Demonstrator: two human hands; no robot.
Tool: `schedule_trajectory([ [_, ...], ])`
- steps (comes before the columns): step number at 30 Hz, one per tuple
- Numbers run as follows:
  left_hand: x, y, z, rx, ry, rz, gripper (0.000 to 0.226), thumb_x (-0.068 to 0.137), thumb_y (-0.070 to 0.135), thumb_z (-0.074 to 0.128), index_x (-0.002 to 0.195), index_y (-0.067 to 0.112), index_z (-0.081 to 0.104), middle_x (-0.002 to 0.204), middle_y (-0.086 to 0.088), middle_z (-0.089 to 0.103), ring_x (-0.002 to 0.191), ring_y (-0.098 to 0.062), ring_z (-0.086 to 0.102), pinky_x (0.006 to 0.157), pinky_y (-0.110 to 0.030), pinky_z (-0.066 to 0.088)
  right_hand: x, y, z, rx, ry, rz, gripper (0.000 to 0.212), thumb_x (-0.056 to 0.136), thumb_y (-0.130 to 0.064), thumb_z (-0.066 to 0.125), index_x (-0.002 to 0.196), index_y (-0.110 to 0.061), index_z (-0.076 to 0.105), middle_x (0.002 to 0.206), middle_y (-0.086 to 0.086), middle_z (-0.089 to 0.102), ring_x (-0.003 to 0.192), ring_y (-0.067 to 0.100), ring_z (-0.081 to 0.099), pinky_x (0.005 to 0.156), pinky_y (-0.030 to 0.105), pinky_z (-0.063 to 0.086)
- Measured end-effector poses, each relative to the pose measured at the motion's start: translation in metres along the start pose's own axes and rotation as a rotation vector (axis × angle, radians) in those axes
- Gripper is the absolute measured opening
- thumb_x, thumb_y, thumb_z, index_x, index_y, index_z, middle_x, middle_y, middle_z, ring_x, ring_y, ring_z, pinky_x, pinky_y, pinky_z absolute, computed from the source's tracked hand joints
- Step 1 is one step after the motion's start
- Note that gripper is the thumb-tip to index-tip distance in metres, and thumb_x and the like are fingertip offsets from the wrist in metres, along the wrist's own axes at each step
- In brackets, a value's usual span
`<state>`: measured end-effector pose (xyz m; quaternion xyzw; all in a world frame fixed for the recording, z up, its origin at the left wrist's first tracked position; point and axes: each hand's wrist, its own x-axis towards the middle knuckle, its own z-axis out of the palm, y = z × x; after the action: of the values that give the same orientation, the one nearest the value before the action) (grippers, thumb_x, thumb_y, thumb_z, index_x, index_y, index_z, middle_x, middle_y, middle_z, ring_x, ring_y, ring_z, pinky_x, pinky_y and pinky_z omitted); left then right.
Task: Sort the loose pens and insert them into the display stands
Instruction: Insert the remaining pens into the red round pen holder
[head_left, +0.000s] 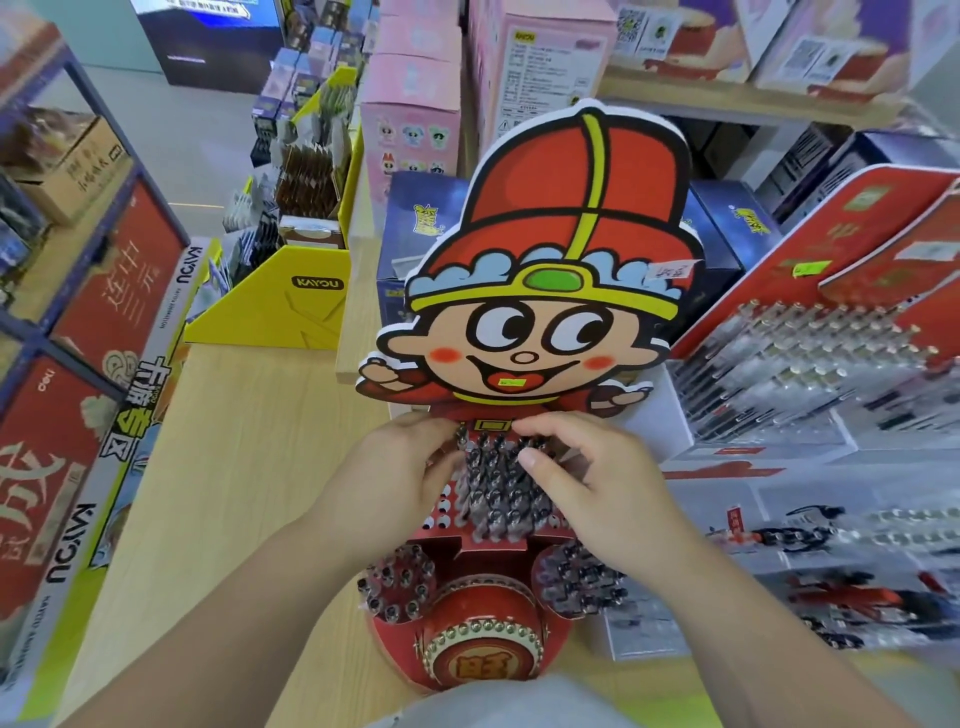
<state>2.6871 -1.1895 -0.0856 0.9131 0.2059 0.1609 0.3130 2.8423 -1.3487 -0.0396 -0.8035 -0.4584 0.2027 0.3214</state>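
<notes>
A red cartoon-boy display stand (545, 249) stands on the wooden table. Its middle tier holds a dense block of upright dark pens (498, 493). My left hand (395, 478) is at the block's upper left corner, and its fingertips pinch a pen (461, 441) in the back row. My right hand (602, 488) arches over the right side of the block, thumb and fingers touching the pen tops. Two round side holders carry more pens, one on the left (400, 587) and one on the right (576, 577), flanking a red drum (483, 634).
A clear tiered stand with several pens (810, 364) stands to the right, with loose pens (789, 535) lying below it. A yellow card box (280, 306) sits behind on the left, boxed goods (67, 467) line the left edge, and pink cartons (415, 114) stand behind.
</notes>
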Motion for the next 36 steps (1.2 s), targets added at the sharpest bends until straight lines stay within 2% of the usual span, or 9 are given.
schedule_trajectory([
  [5, 0.004, 0.000, 0.000, 0.015, -0.025, 0.031, 0.010, 0.093, 0.017, 0.068, 0.095, 0.007, 0.069, 0.082, 0.001, 0.058, 0.070, -0.013, 0.048, 0.060, -0.018, 0.035, -0.003, 0.001, 0.000, 0.045, 0.007, 0.034, 0.030, 0.099, -0.030, 0.057, 0.128, -0.036, 0.063, 0.123, -0.025, 0.062, 0.117, -0.009, 0.053, 0.094, 0.005, 0.040],
  [9, 0.005, -0.001, -0.001, 0.027, -0.029, 0.054, 0.009, 0.093, 0.016, 0.070, 0.092, 0.007, 0.069, 0.079, 0.000, 0.059, 0.068, -0.013, 0.048, 0.062, -0.025, 0.038, -0.002, 0.004, -0.001, 0.055, 0.040, 0.099, 0.026, 0.101, -0.027, 0.054, 0.123, -0.033, 0.068, 0.110, -0.027, 0.065, 0.105, -0.016, 0.053, 0.082, -0.003, 0.035],
  [17, 0.013, -0.002, -0.011, 0.084, -0.104, 0.120, 0.021, 0.092, 0.018, 0.071, 0.076, 0.014, 0.057, 0.071, 0.010, 0.044, 0.066, -0.013, 0.042, 0.056, -0.018, 0.027, 0.005, 0.004, -0.006, 0.022, 0.041, 0.111, 0.019, 0.099, -0.027, 0.057, 0.108, -0.035, 0.072, 0.092, -0.026, 0.068, 0.090, -0.009, 0.059, 0.070, 0.004, 0.040],
  [22, 0.013, -0.007, -0.017, 0.103, -0.191, 0.114, 0.008, 0.094, 0.018, 0.068, 0.092, 0.011, 0.069, 0.084, 0.000, 0.065, 0.075, -0.018, 0.057, 0.065, -0.027, 0.038, 0.006, 0.006, -0.006, 0.016, 0.034, 0.126, 0.020, 0.101, -0.025, 0.055, 0.109, -0.034, 0.072, 0.085, -0.027, 0.064, 0.086, -0.014, 0.056, 0.068, 0.002, 0.037],
  [24, 0.010, -0.006, -0.017, 0.063, -0.176, 0.073, 0.012, 0.094, 0.013, 0.063, 0.104, 0.013, 0.070, 0.092, 0.003, 0.066, 0.081, -0.016, 0.060, 0.069, -0.024, 0.040, 0.006, 0.008, -0.005, 0.043, 0.037, 0.139, 0.022, 0.102, -0.026, 0.053, 0.111, -0.035, 0.071, 0.094, -0.028, 0.066, 0.093, -0.013, 0.057, 0.078, 0.006, 0.043],
  [27, 0.005, 0.003, -0.015, -0.057, -0.082, -0.024, 0.036, 0.096, 0.011, 0.055, 0.130, 0.019, 0.066, 0.108, 0.009, 0.066, 0.096, -0.006, 0.059, 0.084, -0.021, 0.045, 0.005, 0.012, -0.005, 0.174, 0.072, 0.169, 0.022, 0.102, -0.027, 0.052, 0.109, -0.040, 0.069, 0.101, -0.022, 0.071, 0.100, -0.002, 0.064, 0.094, 0.033, 0.054],
  [29, 0.004, 0.014, -0.014, -0.118, -0.012, -0.062, 0.030, 0.099, 0.024, 0.055, 0.126, 0.020, 0.069, 0.107, 0.012, 0.070, 0.098, -0.002, 0.061, 0.086, -0.023, 0.049, 0.005, 0.013, -0.006, 0.239, 0.085, 0.167, 0.021, 0.101, -0.028, 0.054, 0.106, -0.043, 0.068, 0.101, -0.020, 0.072, 0.099, 0.001, 0.066, 0.093, 0.037, 0.055],
  [31, 0.005, 0.024, -0.011, -0.152, 0.031, -0.083, 0.021, 0.099, 0.031, 0.059, 0.112, 0.022, 0.073, 0.097, 0.016, 0.071, 0.093, 0.002, 0.063, 0.080, -0.017, 0.049, 0.007, 0.013, -0.008, 0.225, 0.076, 0.137, 0.016, 0.098, -0.028, 0.060, 0.103, -0.040, 0.070, 0.097, -0.019, 0.072, 0.094, -0.001, 0.064, 0.088, 0.030, 0.054],
  [36, 0.011, 0.043, -0.005, -0.066, 0.065, -0.116, 0.013, 0.096, 0.026, 0.064, 0.097, 0.022, 0.077, 0.075, 0.029, 0.059, 0.081, 0.014, 0.057, 0.068, -0.001, 0.037, 0.020, 0.008, -0.007, 0.089, 0.037, 0.088, 0.007, 0.087, -0.030, 0.073, 0.083, -0.035, 0.075, 0.079, -0.020, 0.071, 0.078, -0.004, 0.063, 0.073, 0.021, 0.049],
])
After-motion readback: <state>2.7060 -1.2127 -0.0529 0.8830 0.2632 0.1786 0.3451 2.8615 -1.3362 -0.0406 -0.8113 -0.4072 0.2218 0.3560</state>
